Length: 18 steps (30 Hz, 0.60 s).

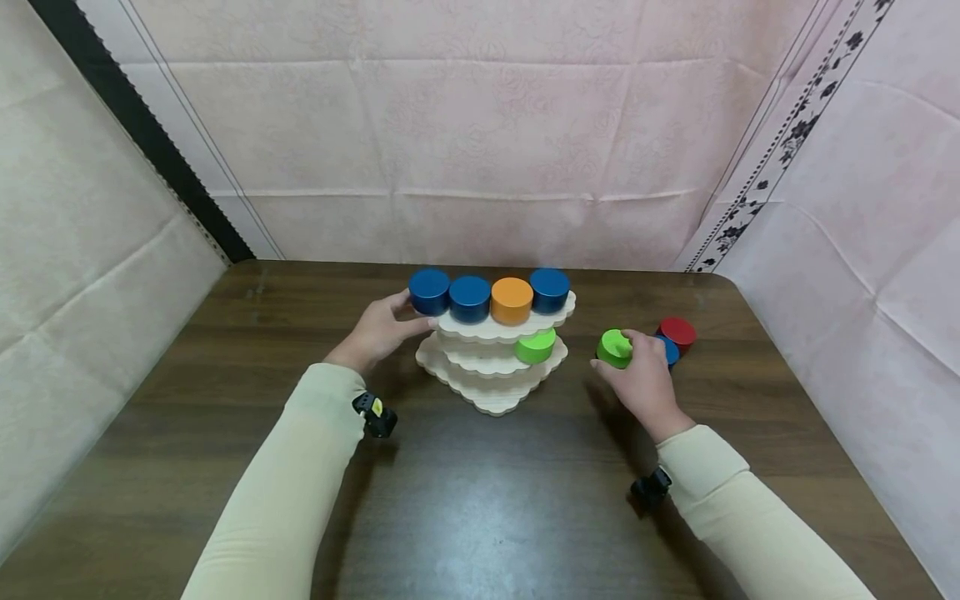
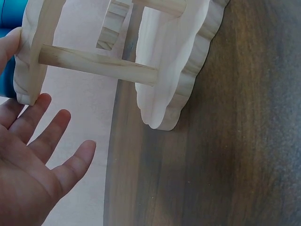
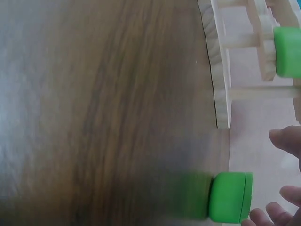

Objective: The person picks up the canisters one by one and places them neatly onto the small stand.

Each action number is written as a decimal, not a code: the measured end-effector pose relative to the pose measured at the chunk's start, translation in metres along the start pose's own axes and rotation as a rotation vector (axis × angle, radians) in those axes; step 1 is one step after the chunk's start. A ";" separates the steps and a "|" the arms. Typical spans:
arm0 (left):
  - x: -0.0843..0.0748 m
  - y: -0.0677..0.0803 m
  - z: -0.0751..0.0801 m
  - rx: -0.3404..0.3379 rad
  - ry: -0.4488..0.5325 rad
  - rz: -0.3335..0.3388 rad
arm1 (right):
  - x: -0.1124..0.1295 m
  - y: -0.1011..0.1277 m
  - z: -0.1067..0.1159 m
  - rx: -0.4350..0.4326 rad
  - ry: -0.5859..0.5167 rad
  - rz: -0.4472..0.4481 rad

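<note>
A pale wooden three-tier stand (image 1: 491, 386) with scalloped edges stands on the table. Its top tier bears three blue cylinders (image 1: 470, 300) and an orange cylinder (image 1: 512, 302); a green cylinder (image 1: 536, 347) sits on the middle tier's right side. My left hand (image 1: 380, 332) pinches the top tier's left end beside the leftmost blue cylinder, its other fingers spread in the left wrist view. Right of the stand, my right hand (image 1: 641, 379) hovers over a loose green cylinder (image 3: 230, 197), which rests on the table. In the right wrist view its thumb is apart from that cylinder.
Beyond my right hand lie a red cylinder (image 1: 677, 333) and a partly hidden blue one (image 1: 670, 350). Pale cloth (image 1: 480, 167) hangs behind the brown wooden table (image 1: 480, 500) and along both sides. A dark device is strapped at each wrist.
</note>
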<state>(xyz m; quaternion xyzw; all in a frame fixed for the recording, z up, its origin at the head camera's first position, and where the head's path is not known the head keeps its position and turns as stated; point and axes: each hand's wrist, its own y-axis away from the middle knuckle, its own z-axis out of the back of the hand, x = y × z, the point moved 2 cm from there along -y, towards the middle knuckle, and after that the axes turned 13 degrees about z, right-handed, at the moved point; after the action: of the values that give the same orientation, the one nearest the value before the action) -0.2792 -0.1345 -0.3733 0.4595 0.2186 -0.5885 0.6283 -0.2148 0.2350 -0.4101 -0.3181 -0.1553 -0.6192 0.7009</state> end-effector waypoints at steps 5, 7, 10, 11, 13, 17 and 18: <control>0.000 0.000 0.000 -0.001 0.002 0.001 | -0.004 0.000 0.003 -0.005 0.016 -0.024; 0.000 0.000 0.000 -0.002 0.003 0.004 | -0.005 0.000 0.003 0.002 0.017 -0.038; 0.000 -0.001 0.000 -0.001 0.003 0.008 | -0.006 -0.001 0.004 0.016 0.019 -0.053; 0.000 -0.001 0.000 -0.002 0.003 0.010 | -0.006 -0.001 0.004 0.023 0.019 -0.058; 0.000 -0.001 0.000 -0.001 0.005 0.014 | -0.007 -0.003 0.003 0.041 0.020 -0.067; 0.000 -0.001 0.000 -0.001 0.005 0.018 | -0.008 -0.006 0.001 0.076 0.018 -0.083; 0.000 -0.001 0.000 -0.002 0.006 0.020 | -0.008 -0.007 0.000 0.084 0.019 -0.086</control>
<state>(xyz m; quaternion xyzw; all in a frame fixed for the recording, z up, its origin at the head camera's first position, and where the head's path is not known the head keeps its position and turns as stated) -0.2798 -0.1345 -0.3739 0.4627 0.2164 -0.5804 0.6342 -0.2231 0.2409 -0.4126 -0.2757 -0.1878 -0.6446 0.6879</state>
